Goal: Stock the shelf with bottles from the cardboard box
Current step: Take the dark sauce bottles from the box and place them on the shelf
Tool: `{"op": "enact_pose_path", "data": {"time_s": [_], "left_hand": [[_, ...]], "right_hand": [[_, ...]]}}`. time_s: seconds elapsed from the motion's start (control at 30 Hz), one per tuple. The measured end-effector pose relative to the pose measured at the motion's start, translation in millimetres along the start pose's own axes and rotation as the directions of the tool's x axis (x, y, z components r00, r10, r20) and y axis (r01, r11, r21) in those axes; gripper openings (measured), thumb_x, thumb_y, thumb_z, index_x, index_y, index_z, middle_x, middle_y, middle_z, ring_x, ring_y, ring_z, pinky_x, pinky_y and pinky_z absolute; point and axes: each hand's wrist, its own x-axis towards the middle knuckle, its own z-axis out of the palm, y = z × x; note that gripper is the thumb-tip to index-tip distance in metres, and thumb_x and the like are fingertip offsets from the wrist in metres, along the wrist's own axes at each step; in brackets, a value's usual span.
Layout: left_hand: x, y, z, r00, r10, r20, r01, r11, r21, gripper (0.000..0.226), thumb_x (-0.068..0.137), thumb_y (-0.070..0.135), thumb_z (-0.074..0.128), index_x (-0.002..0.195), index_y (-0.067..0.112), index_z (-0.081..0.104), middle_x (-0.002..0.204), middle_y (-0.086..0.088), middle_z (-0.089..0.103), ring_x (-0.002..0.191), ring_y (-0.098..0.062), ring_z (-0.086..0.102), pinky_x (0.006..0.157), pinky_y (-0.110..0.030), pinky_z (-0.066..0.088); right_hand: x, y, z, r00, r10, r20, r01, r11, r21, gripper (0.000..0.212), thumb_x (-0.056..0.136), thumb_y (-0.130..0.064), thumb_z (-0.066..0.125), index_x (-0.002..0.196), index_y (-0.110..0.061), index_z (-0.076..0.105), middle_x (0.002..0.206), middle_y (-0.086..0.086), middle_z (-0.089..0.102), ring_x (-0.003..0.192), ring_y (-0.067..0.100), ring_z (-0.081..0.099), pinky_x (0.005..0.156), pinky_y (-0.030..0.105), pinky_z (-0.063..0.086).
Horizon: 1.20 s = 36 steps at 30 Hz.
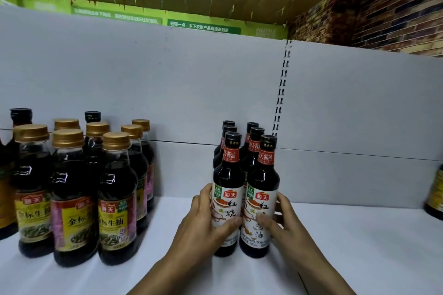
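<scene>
Two rows of dark soy sauce bottles with black caps and white labels stand on the white shelf (359, 235), three deep. My left hand (203, 225) wraps the front left bottle (227, 182) at its label, thumb across the front. My right hand (285, 220) wraps the front right bottle (262, 184) the same way. Both bottles stand upright on the shelf, touching each other. The cardboard box is not in view.
A group of gold-capped soy sauce bottles (115, 194) with yellow labels fills the shelf's left side. One dark bottle (435, 194) shows at the right edge. The grey back panel (167, 84) with a slotted upright (282, 88) stands behind. Bare shelf lies between the groups.
</scene>
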Motion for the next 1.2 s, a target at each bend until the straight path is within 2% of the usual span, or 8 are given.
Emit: {"op": "enact_pose_path", "data": {"time_s": [0.1,0.17,0.3,0.47,0.6,0.77,0.9,1.2], "left_hand": [[-1,-4,2,1.000,0.022,-0.013,-0.021,0.999,0.033,0.079,0.083,0.068,0.066,0.145,0.051,0.021,0.138,0.020,0.046,0.120,-0.003,0.058,0.103,-0.035,0.054],[-1,-5,3,0.999,0.030,-0.019,-0.029,0.998,0.053,0.079,0.084,0.068,0.064,0.147,0.050,0.020,0.137,0.019,0.045,0.120,-0.004,0.058,0.102,-0.035,0.054],[-2,-5,7,0.999,0.035,-0.032,-0.032,0.997,0.071,0.078,0.087,0.067,0.062,0.149,0.048,0.018,0.138,0.017,0.044,0.121,-0.006,0.057,0.102,-0.035,0.053],[-3,-6,9,0.999,0.025,-0.033,-0.022,0.997,0.073,0.078,0.084,0.072,0.058,0.148,0.049,0.020,0.137,0.015,0.045,0.121,-0.009,0.059,0.101,-0.039,0.055],[-3,-5,10,0.999,0.022,-0.037,-0.019,0.997,0.080,0.076,0.087,0.069,0.059,0.149,0.046,0.021,0.140,0.014,0.045,0.122,-0.010,0.059,0.102,-0.037,0.054],[-5,-4,9,0.998,0.037,-0.051,-0.033,0.996,0.082,0.072,0.088,0.067,0.061,0.147,0.045,0.024,0.138,0.014,0.046,0.120,-0.009,0.059,0.101,-0.038,0.054],[-5,-6,9,0.998,0.040,-0.050,-0.035,0.995,0.090,0.074,0.087,0.067,0.062,0.147,0.047,0.024,0.137,0.015,0.046,0.120,-0.010,0.059,0.100,-0.040,0.054],[-5,-8,9,0.998,0.045,-0.047,-0.041,0.995,0.087,0.077,0.086,0.065,0.064,0.147,0.047,0.023,0.137,0.013,0.046,0.121,-0.012,0.059,0.101,-0.041,0.054]], "right_hand": [[-3,1,2,1.000,-0.027,-0.012,0.026,0.998,-0.060,0.066,0.086,-0.028,0.076,0.141,-0.040,0.040,0.133,-0.020,0.060,0.122,0.001,0.060,0.096,0.027,0.054],[-4,4,3,0.999,-0.032,-0.011,0.031,0.996,-0.081,0.066,0.088,-0.024,0.075,0.141,-0.040,0.040,0.136,-0.020,0.059,0.122,-0.001,0.060,0.097,0.027,0.054],[-5,7,4,0.998,-0.061,-0.025,0.057,0.989,-0.138,0.071,0.086,-0.036,0.074,0.146,-0.043,0.037,0.145,-0.016,0.051,0.125,-0.001,0.057,0.103,0.035,0.055],[-5,10,7,0.994,-0.102,-0.050,0.087,0.966,-0.245,0.066,0.092,-0.040,0.071,0.147,-0.049,0.035,0.145,-0.014,0.051,0.129,0.006,0.055,0.105,0.044,0.053],[-5,11,6,0.992,-0.115,-0.054,0.092,0.945,-0.315,0.068,0.091,-0.050,0.067,0.150,-0.047,0.032,0.145,-0.017,0.051,0.124,0.001,0.057,0.102,0.040,0.055],[-9,12,7,0.991,-0.131,-0.008,0.118,0.915,-0.385,0.067,0.093,-0.036,0.070,0.149,-0.042,0.033,0.140,-0.021,0.053,0.120,-0.009,0.054,0.098,0.025,0.054],[-10,13,7,0.988,-0.152,0.003,0.138,0.891,-0.432,0.068,0.092,-0.044,0.068,0.149,-0.042,0.032,0.140,-0.023,0.052,0.125,-0.005,0.052,0.102,0.032,0.053],[-11,10,8,0.988,-0.152,-0.005,0.133,0.878,-0.460,0.065,0.093,-0.044,0.068,0.148,-0.041,0.033,0.139,-0.024,0.052,0.126,-0.007,0.051,0.102,0.037,0.055]]}}
